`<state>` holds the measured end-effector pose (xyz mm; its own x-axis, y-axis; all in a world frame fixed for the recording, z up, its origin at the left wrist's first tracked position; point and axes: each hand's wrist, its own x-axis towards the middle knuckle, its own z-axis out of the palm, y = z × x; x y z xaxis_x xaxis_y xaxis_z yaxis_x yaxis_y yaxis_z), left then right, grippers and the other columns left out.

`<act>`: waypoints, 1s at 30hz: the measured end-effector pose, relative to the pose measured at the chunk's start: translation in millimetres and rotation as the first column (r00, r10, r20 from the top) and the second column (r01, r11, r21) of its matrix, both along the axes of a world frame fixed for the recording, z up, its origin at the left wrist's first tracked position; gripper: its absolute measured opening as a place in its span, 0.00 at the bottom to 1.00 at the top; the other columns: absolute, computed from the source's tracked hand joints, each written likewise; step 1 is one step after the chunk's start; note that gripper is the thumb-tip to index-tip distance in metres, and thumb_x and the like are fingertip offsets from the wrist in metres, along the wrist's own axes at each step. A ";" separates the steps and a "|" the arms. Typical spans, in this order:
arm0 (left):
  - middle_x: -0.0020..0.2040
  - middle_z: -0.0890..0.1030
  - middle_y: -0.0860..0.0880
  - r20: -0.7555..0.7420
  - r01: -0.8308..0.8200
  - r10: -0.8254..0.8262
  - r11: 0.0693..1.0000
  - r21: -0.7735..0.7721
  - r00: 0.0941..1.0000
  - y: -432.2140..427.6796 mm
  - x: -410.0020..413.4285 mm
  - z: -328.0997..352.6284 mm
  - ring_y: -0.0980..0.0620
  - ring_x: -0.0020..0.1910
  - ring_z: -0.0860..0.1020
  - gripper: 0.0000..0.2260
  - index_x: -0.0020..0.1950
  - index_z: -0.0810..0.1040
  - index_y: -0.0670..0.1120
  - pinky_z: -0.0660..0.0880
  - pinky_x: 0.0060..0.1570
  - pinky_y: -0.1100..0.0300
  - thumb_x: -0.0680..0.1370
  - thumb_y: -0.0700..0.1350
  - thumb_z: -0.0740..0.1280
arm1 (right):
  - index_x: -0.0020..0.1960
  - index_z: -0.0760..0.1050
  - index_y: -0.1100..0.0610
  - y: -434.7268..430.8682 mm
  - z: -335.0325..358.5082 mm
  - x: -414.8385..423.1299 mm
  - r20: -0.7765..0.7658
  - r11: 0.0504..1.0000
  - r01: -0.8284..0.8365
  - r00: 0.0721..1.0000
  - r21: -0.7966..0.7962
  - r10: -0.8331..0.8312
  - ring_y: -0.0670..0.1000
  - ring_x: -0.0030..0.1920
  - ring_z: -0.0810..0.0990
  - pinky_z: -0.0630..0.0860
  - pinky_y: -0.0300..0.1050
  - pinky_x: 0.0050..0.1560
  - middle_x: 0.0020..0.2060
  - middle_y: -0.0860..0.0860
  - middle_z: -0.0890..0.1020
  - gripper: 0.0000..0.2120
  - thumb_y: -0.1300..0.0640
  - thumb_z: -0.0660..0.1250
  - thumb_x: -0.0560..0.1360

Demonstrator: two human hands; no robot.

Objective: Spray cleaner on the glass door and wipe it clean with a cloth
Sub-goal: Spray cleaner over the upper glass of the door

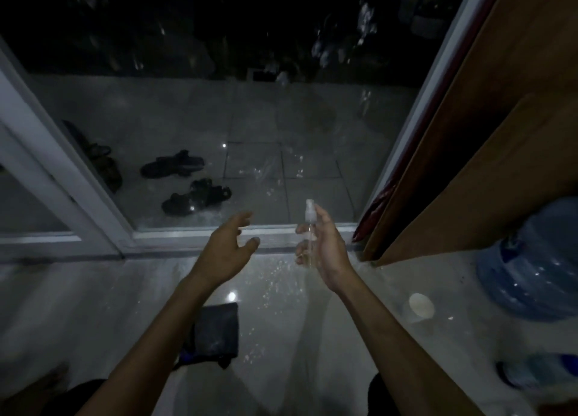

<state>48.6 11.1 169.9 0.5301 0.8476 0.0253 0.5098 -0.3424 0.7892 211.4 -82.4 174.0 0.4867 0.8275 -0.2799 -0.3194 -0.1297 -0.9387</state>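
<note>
A glass door (256,118) in a white frame fills the view ahead, with droplets speckled on its lower pane. My right hand (328,250) holds a small clear spray bottle (309,228) upright, its white nozzle pointing toward the glass. My left hand (228,250) hovers beside it, fingers loosely curved and empty. A dark cloth (215,334) lies on the floor below my left forearm, touched by neither hand.
Dark sandals (194,184) lie outside behind the glass. A brown wooden panel (488,140) stands at the right. Large blue water jugs (531,265) sit by it. A pale round lid (420,304) rests on the wet, glossy tiled floor (93,306).
</note>
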 end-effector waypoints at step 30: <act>0.69 0.67 0.43 0.031 -0.053 0.043 0.731 0.680 0.999 -10.9 54.6 825.4 0.43 0.65 0.69 0.28 0.74 0.63 0.46 0.71 0.62 0.48 0.76 0.49 0.66 | 0.70 0.57 0.34 -29.6 803.9 70.8 0.709 0.859 -0.142 0.639 0.491 -0.300 0.50 0.31 0.74 0.76 0.44 0.28 0.46 0.53 0.76 0.23 0.59 0.51 0.84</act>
<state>103.2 0.1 995.2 0.4846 0.6252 0.6118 0.5324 -0.7657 0.3609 282.2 -112.0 977.9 0.4051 0.6813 0.6097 0.5243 0.3732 -0.7654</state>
